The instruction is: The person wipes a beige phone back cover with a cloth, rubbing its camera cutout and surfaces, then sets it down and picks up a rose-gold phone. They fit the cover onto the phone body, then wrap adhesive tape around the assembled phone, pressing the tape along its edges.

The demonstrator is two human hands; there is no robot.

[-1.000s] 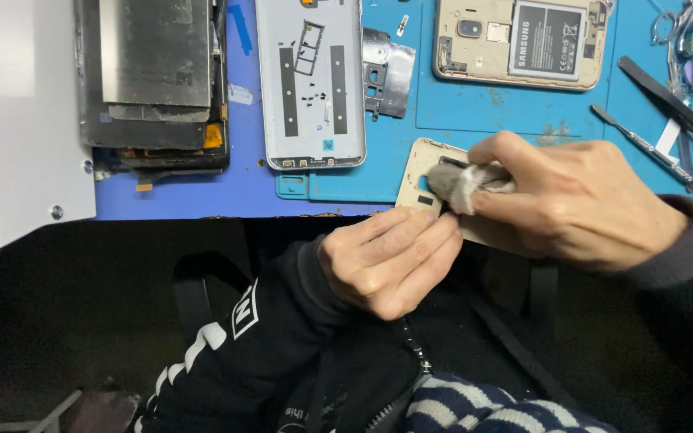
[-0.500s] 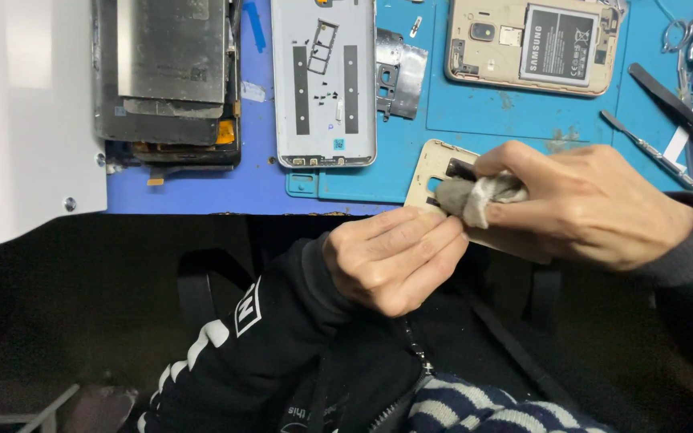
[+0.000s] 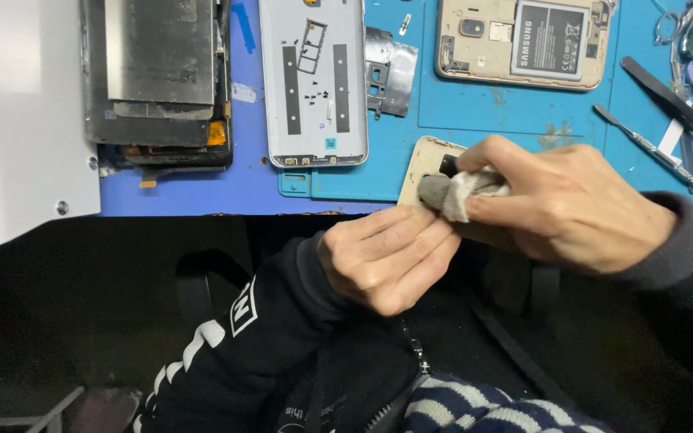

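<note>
My left hand (image 3: 387, 256) grips the near edge of a gold phone back cover (image 3: 427, 160) at the front edge of the blue mat. My right hand (image 3: 571, 200) pinches a small grey cloth wad (image 3: 451, 192) and presses it onto the cover beside its camera hole. Most of the cover is hidden under both hands.
On the blue mat (image 3: 483, 112) lie a silver phone frame (image 3: 314, 80), a small metal bracket (image 3: 389, 70), a gold phone with its battery exposed (image 3: 523, 40), a dark screen assembly (image 3: 158, 80), and tweezers and tools (image 3: 667, 96) at right. A white panel (image 3: 18, 112) sits at left.
The view has shifted a little, so the mat sits further right in the frame. My right hand has rubbed the cloth slightly across the cover; my left hand keeps its hold.
</note>
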